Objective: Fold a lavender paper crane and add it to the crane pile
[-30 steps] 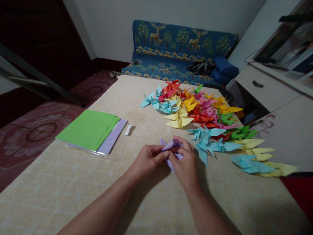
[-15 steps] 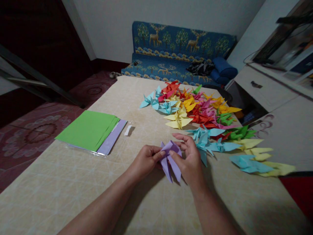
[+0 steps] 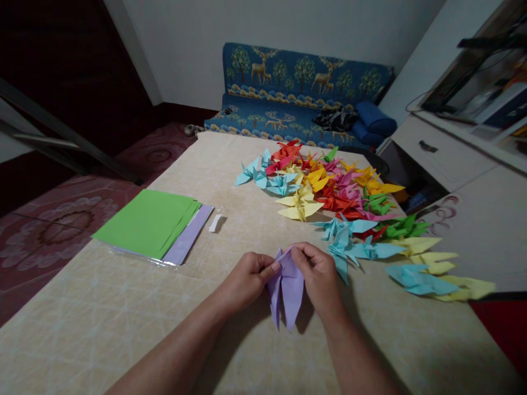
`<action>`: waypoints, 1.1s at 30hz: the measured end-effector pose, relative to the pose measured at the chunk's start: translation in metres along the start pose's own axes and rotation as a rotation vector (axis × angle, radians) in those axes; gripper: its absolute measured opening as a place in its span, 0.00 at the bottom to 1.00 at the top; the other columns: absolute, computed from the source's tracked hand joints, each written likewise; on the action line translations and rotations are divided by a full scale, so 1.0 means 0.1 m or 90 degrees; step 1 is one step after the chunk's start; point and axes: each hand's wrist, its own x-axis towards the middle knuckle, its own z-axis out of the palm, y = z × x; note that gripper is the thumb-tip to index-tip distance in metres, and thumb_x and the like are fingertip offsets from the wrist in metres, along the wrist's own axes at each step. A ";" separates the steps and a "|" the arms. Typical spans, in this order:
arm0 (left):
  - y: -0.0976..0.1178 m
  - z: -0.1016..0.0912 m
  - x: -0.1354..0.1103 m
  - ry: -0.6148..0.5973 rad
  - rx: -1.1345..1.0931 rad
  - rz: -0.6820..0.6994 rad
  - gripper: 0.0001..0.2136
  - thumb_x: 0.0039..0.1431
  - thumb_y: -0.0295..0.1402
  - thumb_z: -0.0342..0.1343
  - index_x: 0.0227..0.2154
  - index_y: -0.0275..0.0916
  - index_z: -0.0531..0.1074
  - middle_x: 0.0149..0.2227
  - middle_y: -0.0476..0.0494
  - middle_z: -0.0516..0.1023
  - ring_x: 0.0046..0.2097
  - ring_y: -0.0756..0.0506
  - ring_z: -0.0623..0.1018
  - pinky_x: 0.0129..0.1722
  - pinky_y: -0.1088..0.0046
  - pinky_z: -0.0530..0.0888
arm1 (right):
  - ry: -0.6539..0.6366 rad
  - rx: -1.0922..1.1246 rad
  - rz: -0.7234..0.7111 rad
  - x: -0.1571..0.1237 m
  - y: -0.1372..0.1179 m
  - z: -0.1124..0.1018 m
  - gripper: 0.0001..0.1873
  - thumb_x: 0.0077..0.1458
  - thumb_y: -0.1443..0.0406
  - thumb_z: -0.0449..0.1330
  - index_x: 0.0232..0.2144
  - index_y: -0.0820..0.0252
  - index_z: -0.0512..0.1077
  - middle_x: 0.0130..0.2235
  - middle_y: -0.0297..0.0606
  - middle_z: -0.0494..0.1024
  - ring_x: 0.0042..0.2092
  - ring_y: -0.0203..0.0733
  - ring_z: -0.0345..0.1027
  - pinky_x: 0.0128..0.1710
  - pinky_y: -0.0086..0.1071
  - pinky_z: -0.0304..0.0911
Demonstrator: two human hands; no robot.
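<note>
dipping lower than before, purple paper [image 3: 292, 291] hangs at six o'clock from the tight pinch of left hand [image 3: 249, 277] and right hand [image 3: 321, 274], clear wrap [image 3: 167, 264] peeking under green sheets [image 3: 144, 222] at ten o'clock.

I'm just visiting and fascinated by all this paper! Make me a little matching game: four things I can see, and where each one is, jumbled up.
1. purple folded paper
2. green sheets
3. white slip
4. deer-patterned bench

A. beyond the table
B. just right of the paper stack
C. on top of purple paper
D. between left hand and right hand

Pairs: 1-D, 2-C, 3-B, 4-A
</note>
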 end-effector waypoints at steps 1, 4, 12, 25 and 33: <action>0.00 0.00 0.00 0.003 0.004 0.002 0.23 0.57 0.51 0.55 0.18 0.36 0.64 0.18 0.52 0.61 0.21 0.53 0.57 0.22 0.74 0.53 | -0.001 0.000 0.003 -0.01 -0.01 0.01 0.08 0.55 0.58 0.61 0.29 0.54 0.76 0.27 0.32 0.76 0.29 0.39 0.68 0.26 0.29 0.61; 0.01 -0.01 -0.01 0.007 0.012 0.004 0.23 0.56 0.51 0.56 0.20 0.35 0.68 0.19 0.51 0.64 0.22 0.52 0.58 0.23 0.74 0.54 | -0.020 -0.006 0.016 -0.02 -0.05 0.01 0.14 0.46 0.62 0.68 0.38 0.53 0.75 0.32 0.32 0.78 0.33 0.41 0.71 0.31 0.30 0.65; 0.01 -0.01 -0.03 -0.013 -0.013 -0.016 0.20 0.59 0.49 0.53 0.23 0.35 0.67 0.21 0.52 0.61 0.23 0.53 0.57 0.23 0.75 0.53 | -0.128 0.029 0.032 -0.01 -0.04 -0.11 0.13 0.51 0.65 0.63 0.42 0.55 0.78 0.35 0.35 0.80 0.34 0.40 0.71 0.32 0.30 0.65; 0.01 -0.01 -0.02 -0.011 0.044 -0.005 0.20 0.58 0.50 0.51 0.22 0.37 0.64 0.21 0.53 0.60 0.23 0.52 0.57 0.24 0.74 0.54 | -0.140 -0.026 -0.060 0.01 -0.05 -0.19 0.13 0.52 0.71 0.59 0.39 0.54 0.79 0.38 0.35 0.80 0.39 0.40 0.73 0.38 0.31 0.66; -0.02 -0.02 -0.02 -0.011 0.065 0.002 0.18 0.60 0.46 0.49 0.23 0.37 0.64 0.22 0.53 0.60 0.24 0.52 0.57 0.24 0.75 0.55 | -0.084 -0.052 -0.104 0.02 -0.02 -0.17 0.10 0.51 0.71 0.61 0.35 0.55 0.79 0.34 0.34 0.80 0.35 0.38 0.73 0.36 0.29 0.66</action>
